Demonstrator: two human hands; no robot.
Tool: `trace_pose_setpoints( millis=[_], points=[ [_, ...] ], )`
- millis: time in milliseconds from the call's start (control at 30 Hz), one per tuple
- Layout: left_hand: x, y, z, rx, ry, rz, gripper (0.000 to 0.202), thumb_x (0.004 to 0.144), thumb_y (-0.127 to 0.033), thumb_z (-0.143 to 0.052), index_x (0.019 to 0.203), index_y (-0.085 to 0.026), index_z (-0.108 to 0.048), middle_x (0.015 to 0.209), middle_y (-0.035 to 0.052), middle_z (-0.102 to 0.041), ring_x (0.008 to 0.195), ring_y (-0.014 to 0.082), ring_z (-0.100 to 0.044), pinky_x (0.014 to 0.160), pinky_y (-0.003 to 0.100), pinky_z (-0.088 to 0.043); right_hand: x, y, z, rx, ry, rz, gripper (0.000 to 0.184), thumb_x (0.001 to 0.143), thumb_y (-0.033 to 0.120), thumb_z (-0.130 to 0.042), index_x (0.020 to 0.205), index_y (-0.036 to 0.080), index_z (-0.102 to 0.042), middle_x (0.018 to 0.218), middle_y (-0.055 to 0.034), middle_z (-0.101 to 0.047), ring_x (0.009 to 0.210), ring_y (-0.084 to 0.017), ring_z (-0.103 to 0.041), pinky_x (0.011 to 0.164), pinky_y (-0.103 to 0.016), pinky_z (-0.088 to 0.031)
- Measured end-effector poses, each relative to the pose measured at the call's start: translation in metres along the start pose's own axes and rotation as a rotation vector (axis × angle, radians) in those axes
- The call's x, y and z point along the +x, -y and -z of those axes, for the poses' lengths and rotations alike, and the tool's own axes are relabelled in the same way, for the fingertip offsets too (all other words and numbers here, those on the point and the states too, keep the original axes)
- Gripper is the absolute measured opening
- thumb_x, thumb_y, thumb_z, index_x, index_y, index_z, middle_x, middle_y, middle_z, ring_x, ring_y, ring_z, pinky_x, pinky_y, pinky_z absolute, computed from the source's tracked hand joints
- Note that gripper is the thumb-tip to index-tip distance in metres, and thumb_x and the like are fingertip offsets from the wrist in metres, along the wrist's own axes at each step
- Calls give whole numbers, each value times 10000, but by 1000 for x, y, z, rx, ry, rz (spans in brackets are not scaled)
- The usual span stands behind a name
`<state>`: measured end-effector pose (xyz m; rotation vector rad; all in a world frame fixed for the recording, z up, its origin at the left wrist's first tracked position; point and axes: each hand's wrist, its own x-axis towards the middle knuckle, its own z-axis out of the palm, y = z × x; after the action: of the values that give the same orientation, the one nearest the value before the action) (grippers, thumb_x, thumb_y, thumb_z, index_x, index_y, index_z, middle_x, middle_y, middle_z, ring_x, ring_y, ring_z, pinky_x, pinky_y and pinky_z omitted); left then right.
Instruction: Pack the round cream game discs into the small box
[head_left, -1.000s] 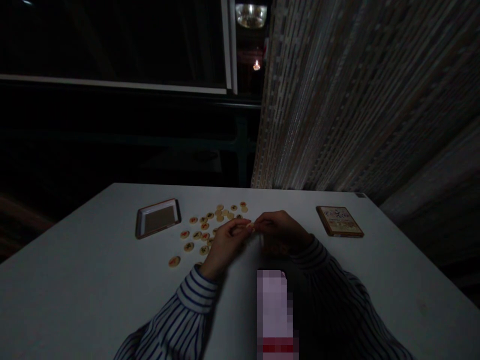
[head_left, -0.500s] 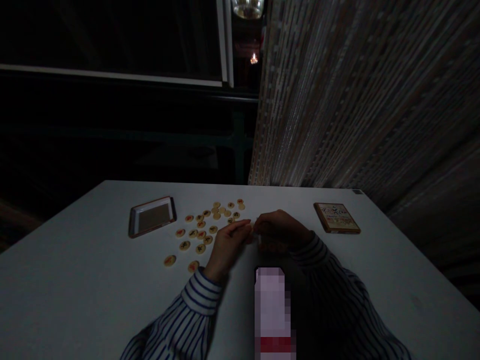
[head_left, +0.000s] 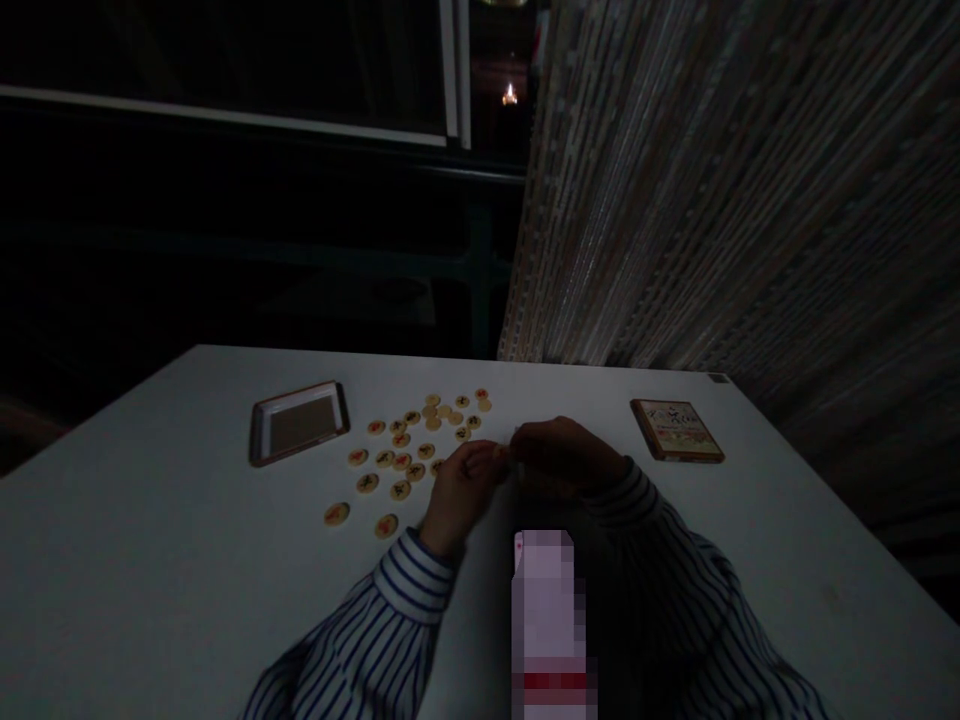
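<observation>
My left hand and my right hand meet over the middle of the white table. The fingers of my left hand are pinched on a small pale round piece, apparently a Chinese chess piece. My right hand is curled, its fingertips at the same spot; its grip is dark and partly hidden. To the left of my hands lie several loose wooden Chinese chess pieces with red or black characters, a few showing plain faces. Dim shapes under my right hand are hard to make out.
A shallow open tray with a brown rim rests at the back left. At the back right lies a flat box with writing on top. A string curtain hangs behind the table. Close to me is a blurred-out pink object.
The view has tilted slightly down, so the tabletop things sit a little higher. My fingers have shifted slightly where they meet; the loose pieces stay in place.
</observation>
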<state>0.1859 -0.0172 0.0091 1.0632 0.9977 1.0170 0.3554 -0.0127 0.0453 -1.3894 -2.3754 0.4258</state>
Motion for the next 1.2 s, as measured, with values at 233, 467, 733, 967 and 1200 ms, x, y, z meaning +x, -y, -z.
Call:
trace_pose_setpoints(
  millis=[233,467,733,967,1200],
  points=[
    [0,-1,1,41,57,-4,316,671,-345,-614,911,-139,-623,870,72,-670,776,168,-614,726,293,-493,-1,7,0,118,-30,1,192,801,318,-484,927,207,-576,801,-21,-662,693,-113,-597,604,-208,-410],
    [2,5,3,-34,53,9,338,669,-351,-614,929,-137,-631,904,77,-666,789,179,-617,730,313,-504,1,7,-2,58,-36,44,181,806,277,-478,910,182,-592,836,-49,-653,735,-133,-590,652,-239,-427],
    [1,2,0,-34,17,29,313,648,-330,-636,881,-122,-632,865,80,-668,824,195,-610,723,312,-507,0,7,-5,-94,-88,140,222,786,277,-507,960,160,-579,888,-77,-634,802,-162,-568,691,-268,-424],
    [0,5,0,2,32,-3,321,666,-346,-616,898,-125,-632,878,85,-664,825,191,-610,753,322,-491,1,9,-3,-173,-43,128,224,812,310,-470,959,180,-578,887,-59,-636,796,-162,-561,685,-267,-406],
    [1,6,0,6,34,-19,304,681,-353,-594,886,-134,-635,878,78,-666,824,186,-610,731,306,-496,1,4,-2,-193,-29,108,239,824,333,-439,934,186,-592,861,-65,-639,778,-166,-566,669,-270,-398]
  ],
)
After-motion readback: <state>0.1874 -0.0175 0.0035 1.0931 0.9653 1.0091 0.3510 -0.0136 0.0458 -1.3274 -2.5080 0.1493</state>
